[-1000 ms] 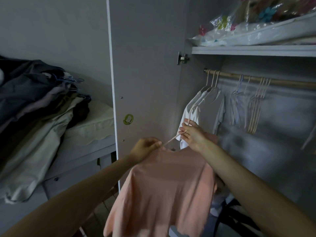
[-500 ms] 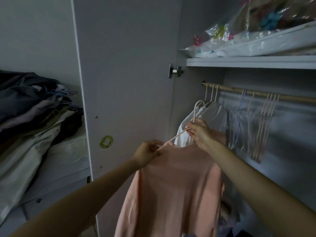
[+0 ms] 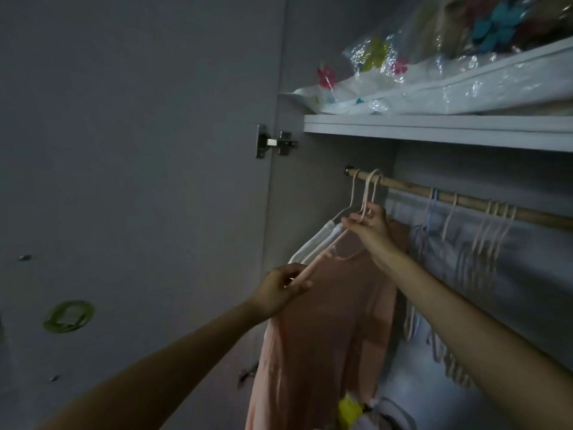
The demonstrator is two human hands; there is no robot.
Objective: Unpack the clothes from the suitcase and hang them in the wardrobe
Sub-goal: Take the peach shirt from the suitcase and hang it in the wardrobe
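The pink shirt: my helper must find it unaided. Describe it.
Under the wardrobe shelf runs a wooden rail. At its left end, beside white shirts, hangs the pink shirt, the only coloured garment, held by both hands.

Rail (image 3: 483, 201) under shelf (image 3: 434, 130), inside wardrobe, running left to right. Bagged bundle (image 3: 449, 85) on shelf. Open door (image 3: 139, 181) at left, hinge (image 3: 274, 142) at its inner edge. Shirt (image 3: 325, 321) on hanger (image 3: 356, 225), hook over rail at left end, just right of hung garment (image 3: 313, 243). Right hand (image 3: 370, 226) at hanger neck; left hand (image 3: 279, 288) lower left on hanger's shoulder end. Bare hangers (image 3: 490, 231) further right along rail.
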